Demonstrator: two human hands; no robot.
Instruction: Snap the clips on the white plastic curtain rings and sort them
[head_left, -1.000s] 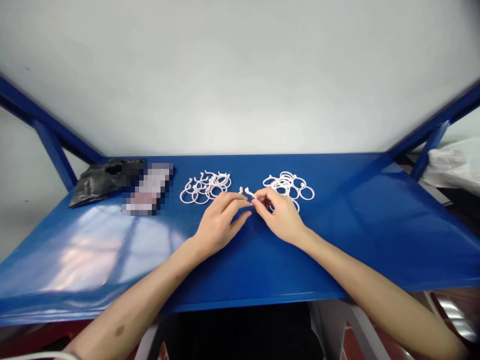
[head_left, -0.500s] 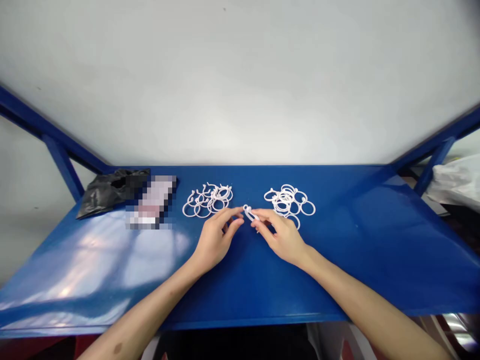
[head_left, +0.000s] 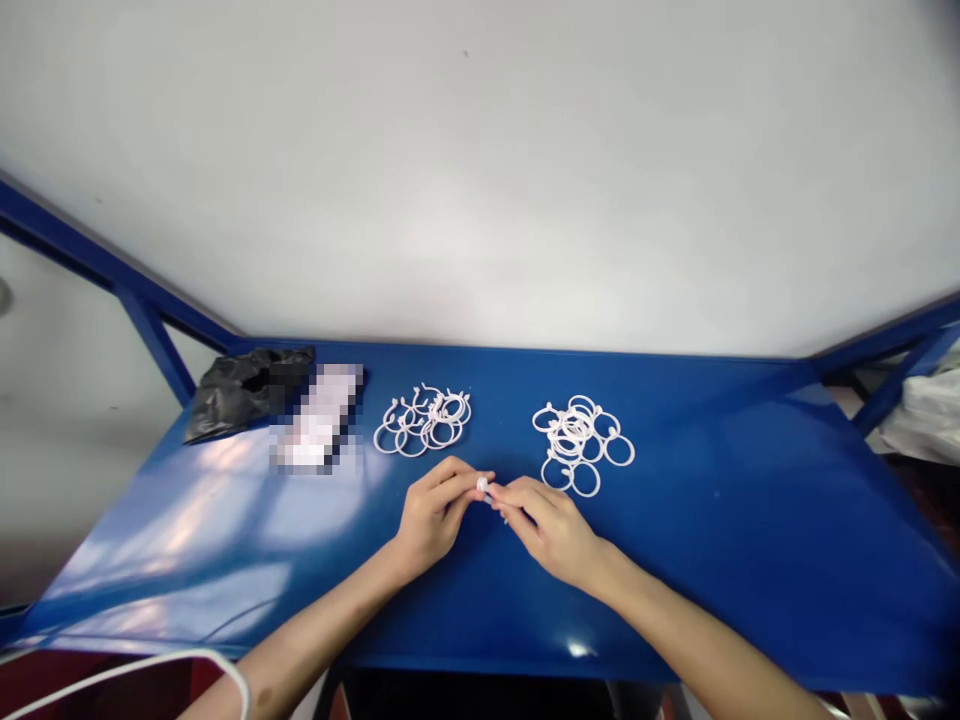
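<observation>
Between my hands is a white plastic curtain ring (head_left: 482, 484), mostly hidden behind the fingers. My left hand (head_left: 435, 515) is closed, thumb and forefinger pinching the ring's knobbed end. From the other side, my right hand (head_left: 555, 530) pinches the same ring with its fingertips. Behind my left hand lies a pile of white rings with gaps and knobbed ends standing up (head_left: 412, 435). A second pile of white rings (head_left: 589, 480), which look closed into loops, lies behind my right hand.
A blue table (head_left: 720, 580) carries everything, with a pale wall (head_left: 480, 180) behind it. At its left are a black plastic bag (head_left: 232, 395) and a blurred-out flat object (head_left: 322, 415). Blue frame bars (head_left: 154, 340) flank the table. A whitish bag (head_left: 926, 420) is at the far right.
My left hand was loosely apart from the ring and now pinches its end. The ring has turned and is squeezed between both hands. The view has tilted up a little.
</observation>
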